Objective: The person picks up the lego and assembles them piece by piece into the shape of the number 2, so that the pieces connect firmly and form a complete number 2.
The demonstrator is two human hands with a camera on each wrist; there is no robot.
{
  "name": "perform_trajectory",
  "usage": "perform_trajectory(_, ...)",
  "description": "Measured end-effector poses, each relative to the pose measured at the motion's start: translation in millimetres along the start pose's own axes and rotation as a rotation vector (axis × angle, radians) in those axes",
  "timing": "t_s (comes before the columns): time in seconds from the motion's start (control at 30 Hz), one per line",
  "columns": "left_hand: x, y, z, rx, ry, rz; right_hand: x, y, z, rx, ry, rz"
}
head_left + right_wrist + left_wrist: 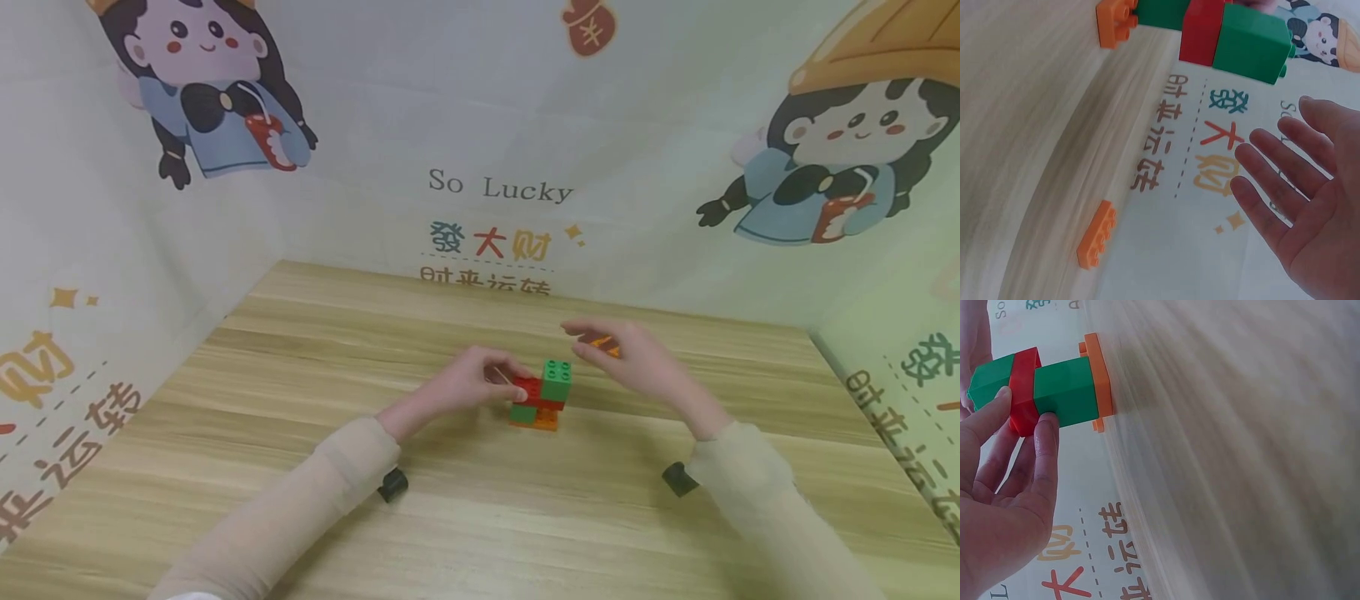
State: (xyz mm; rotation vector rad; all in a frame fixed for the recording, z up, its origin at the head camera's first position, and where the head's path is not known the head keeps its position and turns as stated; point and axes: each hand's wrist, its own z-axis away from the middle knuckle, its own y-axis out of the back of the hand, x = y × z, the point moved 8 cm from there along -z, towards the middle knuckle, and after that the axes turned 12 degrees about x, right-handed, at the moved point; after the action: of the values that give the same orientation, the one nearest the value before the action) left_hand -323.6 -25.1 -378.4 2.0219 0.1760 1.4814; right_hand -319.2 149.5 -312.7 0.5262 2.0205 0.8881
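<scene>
A small stack of toy building bricks stands on the table. At its bottom is an orange brick [546, 422], with a green brick [1066, 394] on part of it. Across that lies a red brick [528, 387], and a second green brick [557, 385] sits on its right end. My left hand [474, 379] pinches the red brick's left end between thumb and fingers. To the right of the stack, my right hand [636, 357] is raised, its fingers extended and apart from the bricks. Behind it, partly covered in the head view, lies a loose orange brick [1097, 236].
The wooden table [315, 333] meets a printed cloth [360, 167] that hangs at the back and both sides. Small black devices [393, 484] show beside both wrists.
</scene>
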Motion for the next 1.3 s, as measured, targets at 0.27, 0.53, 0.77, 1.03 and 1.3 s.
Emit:
perform_trajectory(0.27,-0.4,0.7,1.6,0.000,0.013,-0.013,21.2,12.2,-14.2,0.079,-0.019,0.042)
perform_trajectory(0.53,-0.9,0.4,1.5,-0.008,0.015,-0.004,45.1,20.0,-21.2,0.105,-0.055,0.070)
perform_trajectory(0.77,-0.7,0.9,2.1,-0.003,0.023,-0.008,67.5,17.3,-21.5,0.115,-0.068,0.120)
perform_trajectory(1.03,-2.6,0.7,-0.2,0.014,0.008,-0.029,90.5,15.1,-22.5,0.150,-0.060,0.152)
perform_trajectory(1.3,0.3,2.3,0.4,0.021,-0.022,-0.058,110.0,4.3,-21.8,0.091,-0.093,0.185)
